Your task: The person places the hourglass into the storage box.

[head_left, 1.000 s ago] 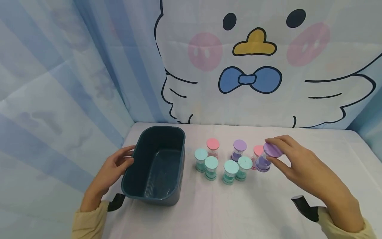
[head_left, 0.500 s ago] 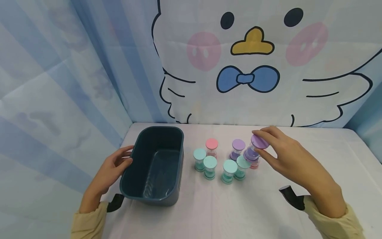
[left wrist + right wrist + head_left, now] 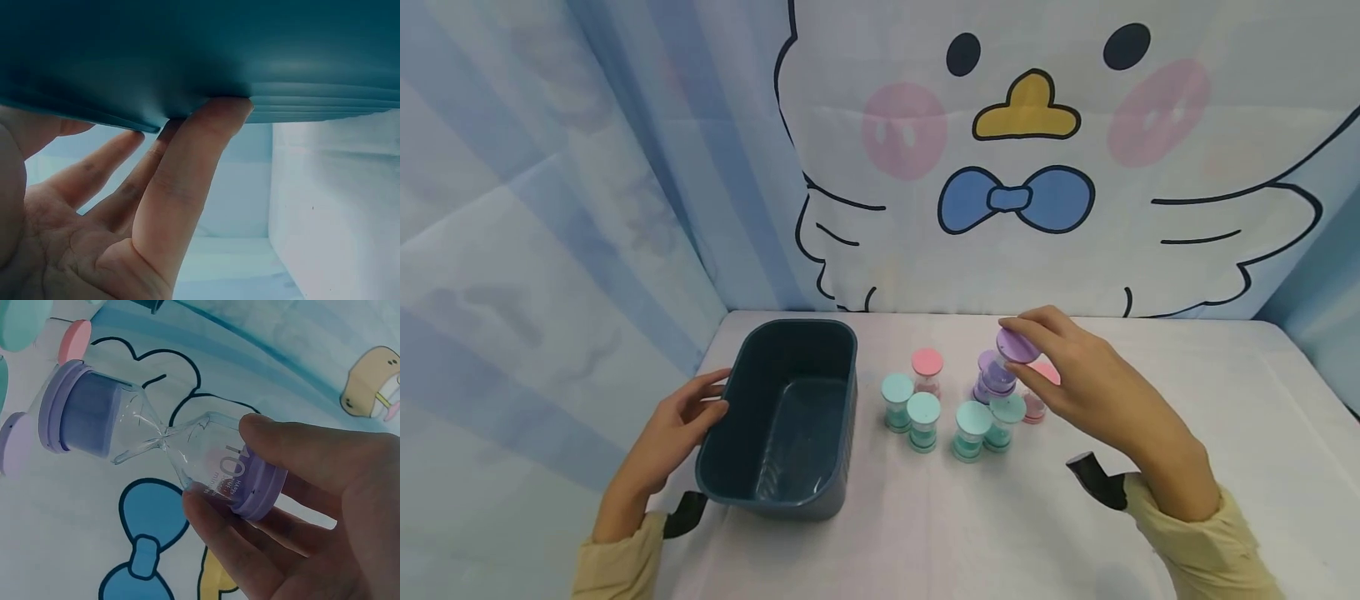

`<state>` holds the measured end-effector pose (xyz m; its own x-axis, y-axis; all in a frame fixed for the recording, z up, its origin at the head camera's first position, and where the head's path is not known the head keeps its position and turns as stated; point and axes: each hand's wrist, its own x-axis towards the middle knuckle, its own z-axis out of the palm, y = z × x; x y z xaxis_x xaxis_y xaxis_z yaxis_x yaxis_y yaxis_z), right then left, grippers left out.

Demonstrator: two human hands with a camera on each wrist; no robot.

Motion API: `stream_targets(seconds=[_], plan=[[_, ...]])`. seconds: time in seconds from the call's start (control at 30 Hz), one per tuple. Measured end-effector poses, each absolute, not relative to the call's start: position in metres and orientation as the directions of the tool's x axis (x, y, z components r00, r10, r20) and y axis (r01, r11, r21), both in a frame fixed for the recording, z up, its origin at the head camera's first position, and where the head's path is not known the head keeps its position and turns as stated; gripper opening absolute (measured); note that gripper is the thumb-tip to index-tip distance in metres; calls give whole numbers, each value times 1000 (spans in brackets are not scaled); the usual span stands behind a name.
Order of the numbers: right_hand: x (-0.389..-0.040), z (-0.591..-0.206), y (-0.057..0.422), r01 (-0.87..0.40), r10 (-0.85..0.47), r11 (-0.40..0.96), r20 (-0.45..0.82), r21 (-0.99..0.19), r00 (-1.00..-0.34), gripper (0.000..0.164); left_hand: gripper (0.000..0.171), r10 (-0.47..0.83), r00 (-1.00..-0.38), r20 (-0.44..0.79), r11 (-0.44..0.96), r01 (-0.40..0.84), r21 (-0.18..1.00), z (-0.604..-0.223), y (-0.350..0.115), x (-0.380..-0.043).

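Pale printed cloth (image 3: 730, 167) is hanging at twelve o'clock, behind a white-covered table (image 3: 940, 533). Using thumb and fingers, the right hand (image 3: 1082, 379) is pinching a purple hourglass (image 3: 998, 377) by its upper cap, holding it tilted, its base pointing toward seven o'clock. Overlapping it at eight o'clock, a second purple hourglass (image 3: 985, 361) is standing; whether the two are touching, I cannot tell. A pink hourglass (image 3: 1034, 407) is showing at four o'clock, partly hidden by the hand, while two mint hourglasses (image 3: 973, 423) are standing at six. Farther out, around eight to nine, two more mint timers (image 3: 923, 412) and a pink timer (image 3: 927, 364) are clustering. Beyond them, a dark teal bin (image 3: 805, 425) is sitting, and the left hand (image 3: 673, 429) is resting relaxed fingers against its nine-o'clock side.
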<state>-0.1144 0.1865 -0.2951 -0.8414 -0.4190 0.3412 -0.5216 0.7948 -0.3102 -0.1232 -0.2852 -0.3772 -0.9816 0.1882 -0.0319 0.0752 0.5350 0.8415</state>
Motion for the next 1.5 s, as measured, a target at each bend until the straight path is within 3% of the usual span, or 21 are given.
stream_targets(seconds=[0.7, 1.5], plan=[[-143, -296, 153, -678, -533, 666, 437, -311, -724, 48, 57, 200, -979, -29, 503, 77, 861, -377, -287, -122], [-153, -285, 118, -724, -560, 588, 464, -360, -686, 48, 58, 214, -976, -45, 511, 72, 857, -377, -286, -122]])
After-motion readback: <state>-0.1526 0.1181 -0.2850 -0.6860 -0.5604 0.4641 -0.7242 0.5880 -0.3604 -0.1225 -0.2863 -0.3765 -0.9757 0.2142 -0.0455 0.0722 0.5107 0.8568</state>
